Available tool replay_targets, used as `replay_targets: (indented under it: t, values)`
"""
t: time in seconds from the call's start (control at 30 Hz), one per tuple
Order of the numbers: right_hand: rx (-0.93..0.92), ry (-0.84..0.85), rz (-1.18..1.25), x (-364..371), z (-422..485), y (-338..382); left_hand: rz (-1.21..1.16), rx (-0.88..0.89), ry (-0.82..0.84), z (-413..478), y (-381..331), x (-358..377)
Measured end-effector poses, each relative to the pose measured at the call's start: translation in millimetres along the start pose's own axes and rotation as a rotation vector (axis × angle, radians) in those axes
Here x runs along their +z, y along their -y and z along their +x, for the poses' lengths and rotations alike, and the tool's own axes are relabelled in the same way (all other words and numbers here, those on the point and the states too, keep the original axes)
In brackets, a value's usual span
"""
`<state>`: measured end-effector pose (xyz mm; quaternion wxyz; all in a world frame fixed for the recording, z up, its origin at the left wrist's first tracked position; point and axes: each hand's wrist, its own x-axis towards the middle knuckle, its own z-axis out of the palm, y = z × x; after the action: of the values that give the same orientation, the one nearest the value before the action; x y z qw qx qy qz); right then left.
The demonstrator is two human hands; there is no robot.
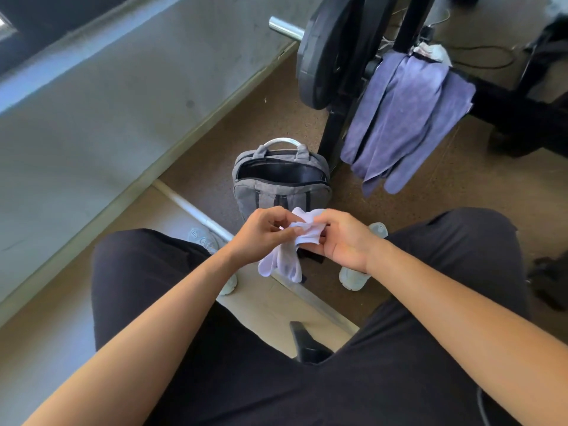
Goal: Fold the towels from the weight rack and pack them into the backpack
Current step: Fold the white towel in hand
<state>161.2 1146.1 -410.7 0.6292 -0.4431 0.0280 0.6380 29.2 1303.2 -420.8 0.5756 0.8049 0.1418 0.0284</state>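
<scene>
The towels (408, 112) are hanging as soft, matt, napped purple cloth. The backpack (246, 195) is showing coarse grey woven fabric. The bar (284, 27) is gleaming as polished metal; the plates (319, 63) are looking dull black. The white cloth (284, 262) is looking thin and smooth, the floor (430, 195) rough and speckled

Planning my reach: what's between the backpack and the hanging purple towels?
In the head view, the rack's black upright stands between the backpack and the purple towels.
</scene>
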Motion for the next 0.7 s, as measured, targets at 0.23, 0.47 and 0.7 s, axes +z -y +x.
replay_targets:
  t: [0.23, 0.47, 0.7]
  values:
    - [-0.038, -0.023, 0.108, 1.8, -0.4, 6.2, 0.155, 0.08, 0.022, 1.9, -0.7, 1.1]
    - [-0.2, -0.129, -0.206, 9.0, -10.1, 11.3, 0.033, 0.022, -0.16, 3.2, 4.7, 0.5]
    - [-0.692, -0.115, -1.308, 6.6, -5.7, 8.8, -0.08, 0.015, -0.169, 0.3, -7.1, -2.0]
